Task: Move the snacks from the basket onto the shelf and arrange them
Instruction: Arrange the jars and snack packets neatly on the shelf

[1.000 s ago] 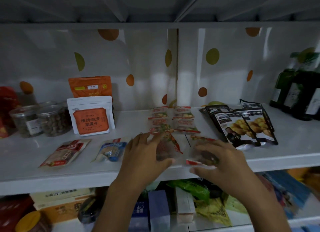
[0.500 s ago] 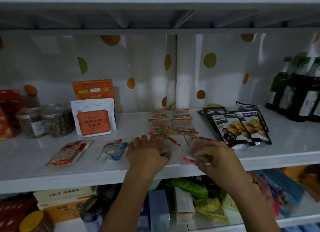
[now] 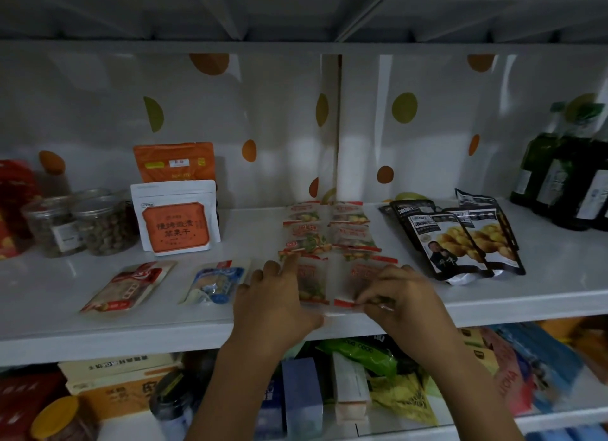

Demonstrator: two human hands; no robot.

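Left hand (image 3: 274, 297) flat on crinkly clear packet (image 3: 311, 284), right hand (image 3: 406, 297) pinching red seal of neighbouring packet (image 3: 360, 276) — glossy white shelf (image 3: 65, 328).

A white shelf (image 3: 65, 276) and a white backing sheet (image 3: 263, 111) dotted with orange and olive-green. The clear snack packets (image 3: 329, 230) carry red trim and red lettering. The black packets (image 3: 460, 243) show yellow balls. One pouch (image 3: 174, 160) is orange; the white pouch (image 3: 176, 216) bears an orange label. A blue-and-white packet (image 3: 215, 281), a red-and-beige packet (image 3: 128, 287), and dark green bottles (image 3: 566, 184) with white labels.
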